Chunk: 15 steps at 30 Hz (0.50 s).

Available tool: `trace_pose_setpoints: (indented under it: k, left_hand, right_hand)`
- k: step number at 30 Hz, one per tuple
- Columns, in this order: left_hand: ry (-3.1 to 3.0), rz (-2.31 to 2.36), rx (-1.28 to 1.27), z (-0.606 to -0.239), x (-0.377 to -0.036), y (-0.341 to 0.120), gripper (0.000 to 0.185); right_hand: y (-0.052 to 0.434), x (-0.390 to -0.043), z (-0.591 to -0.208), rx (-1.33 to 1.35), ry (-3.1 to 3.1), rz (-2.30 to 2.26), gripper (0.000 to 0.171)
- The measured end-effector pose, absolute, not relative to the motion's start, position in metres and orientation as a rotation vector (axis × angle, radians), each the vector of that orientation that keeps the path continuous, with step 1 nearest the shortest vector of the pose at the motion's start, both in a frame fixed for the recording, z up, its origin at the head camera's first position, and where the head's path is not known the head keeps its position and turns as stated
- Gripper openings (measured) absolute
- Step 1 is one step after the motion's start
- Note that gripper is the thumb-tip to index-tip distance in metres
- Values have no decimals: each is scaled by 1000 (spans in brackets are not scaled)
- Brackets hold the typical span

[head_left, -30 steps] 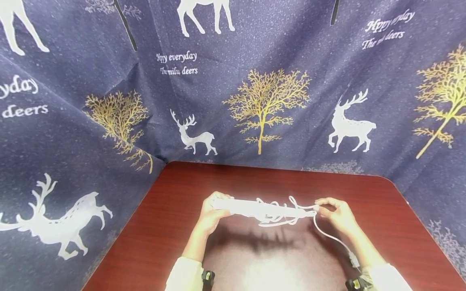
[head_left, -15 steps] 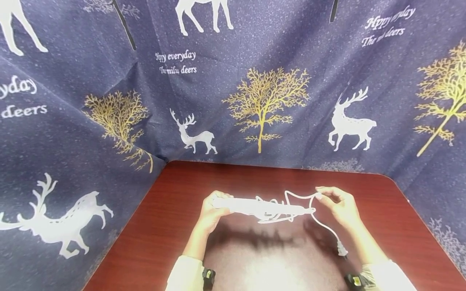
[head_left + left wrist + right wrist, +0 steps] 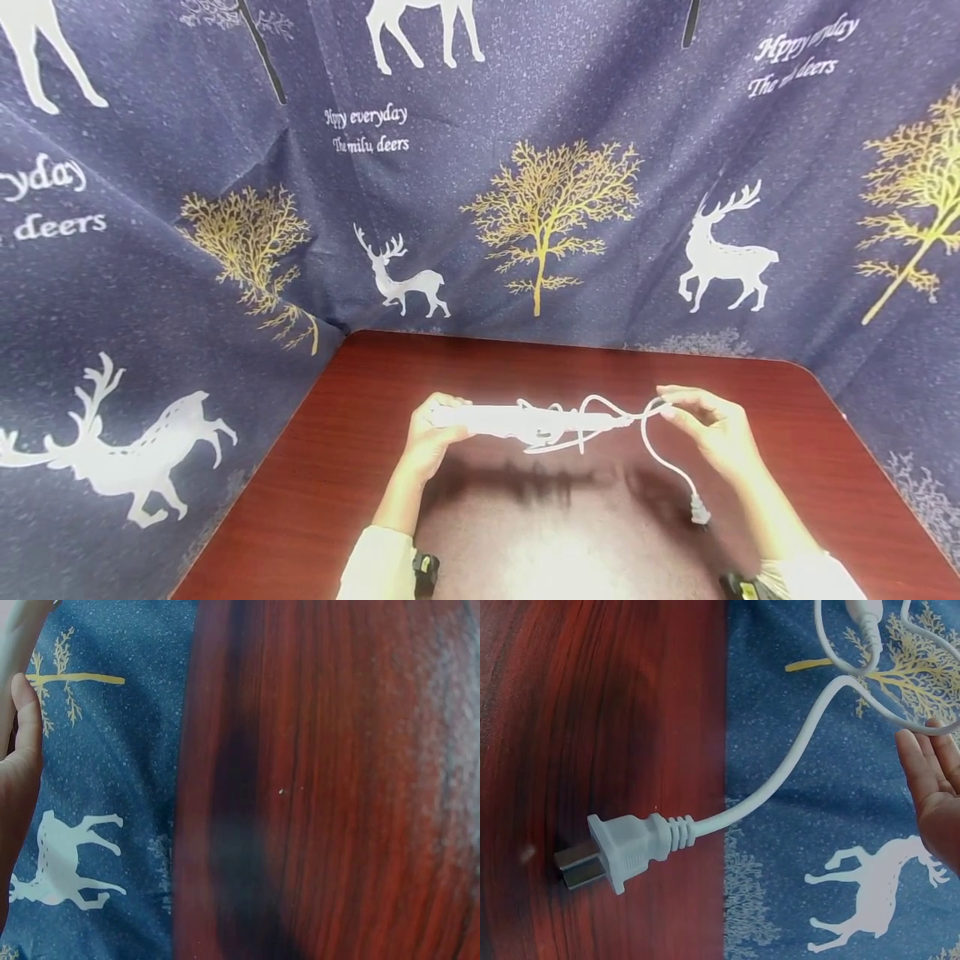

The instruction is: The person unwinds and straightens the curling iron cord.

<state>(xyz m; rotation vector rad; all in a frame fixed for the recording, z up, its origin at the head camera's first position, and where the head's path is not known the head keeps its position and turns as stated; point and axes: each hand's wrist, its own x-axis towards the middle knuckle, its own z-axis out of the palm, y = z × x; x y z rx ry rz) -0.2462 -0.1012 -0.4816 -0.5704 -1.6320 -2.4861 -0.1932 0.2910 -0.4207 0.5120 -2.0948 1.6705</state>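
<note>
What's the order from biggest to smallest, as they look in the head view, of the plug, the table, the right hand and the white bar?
1. Table
2. White bar and right hand, unranked: the bar is longer, the hand taller
3. Plug

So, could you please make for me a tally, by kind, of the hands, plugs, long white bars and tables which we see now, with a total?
Hands: 2 (left hand, right hand)
Plugs: 1 (white plug)
Long white bars: 1 (white bar, held in the left hand)
Tables: 1 (red-brown table)
Total: 5
</note>
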Motion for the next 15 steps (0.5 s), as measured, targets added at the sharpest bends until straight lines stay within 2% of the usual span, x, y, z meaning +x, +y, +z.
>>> trace_pose_setpoints:
  k: [7, 15]
  left_hand:
    - [-1608, -2489, -511, -484, -245, -100, 40]
    - [-1524, -2499, -501, -481, -248, -101, 42]
  right_hand:
    - [285, -170, -405, 514, -2184, 1539, 18]
    - [291, -167, -411, 601, -2215, 1592, 19]
